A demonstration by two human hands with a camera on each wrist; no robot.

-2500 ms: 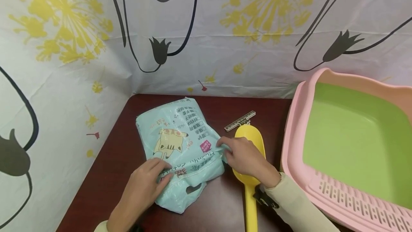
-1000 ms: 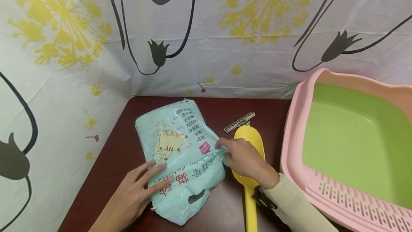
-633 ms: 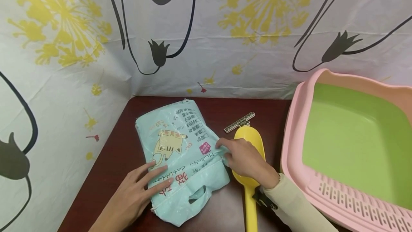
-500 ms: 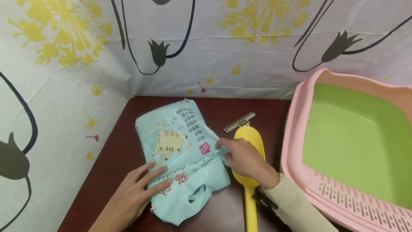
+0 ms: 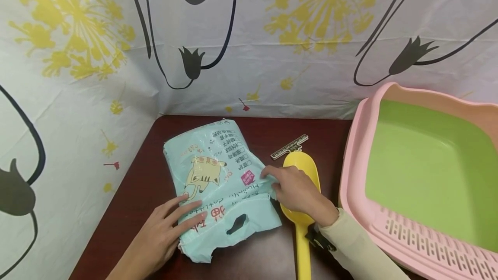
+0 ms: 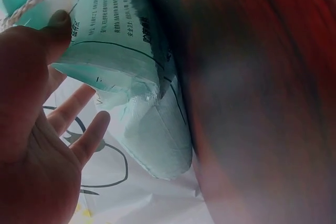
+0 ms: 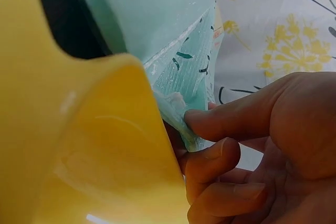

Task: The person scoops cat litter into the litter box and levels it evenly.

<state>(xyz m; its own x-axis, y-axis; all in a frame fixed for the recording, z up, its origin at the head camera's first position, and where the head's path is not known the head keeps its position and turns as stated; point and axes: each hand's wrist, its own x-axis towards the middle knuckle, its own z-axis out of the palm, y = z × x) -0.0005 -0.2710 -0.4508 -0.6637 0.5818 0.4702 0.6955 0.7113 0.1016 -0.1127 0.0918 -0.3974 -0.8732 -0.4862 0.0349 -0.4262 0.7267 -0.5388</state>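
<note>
A light blue cat litter bag (image 5: 218,167) lies on the dark red table, its printed cat upside down. Its top flap with a handle hole faces me and is folded crosswise. My left hand (image 5: 165,224) rests on the bag's left side with fingers spread and fairly straight. In the left wrist view the thumb (image 6: 59,27) touches the bag's edge, by a twisted cord. My right hand (image 5: 297,189) pinches the bag's right edge between thumb and fingers, plainly seen in the right wrist view, where a gathered fold of the plastic (image 7: 181,116) shows.
A yellow scoop (image 5: 302,237) lies under my right hand and forearm. Behind its tip is a clip with a piano-key pattern (image 5: 289,147). A pink litter box (image 5: 355,176) with a green inside stands on the right. Patterned white cloth (image 5: 249,68) encloses the table behind and left.
My left hand has shifted down the bag's left side and spread its fingers. The bag's top flap has changed shape, swinging up and to the right. The right hand keeps its pinch.
</note>
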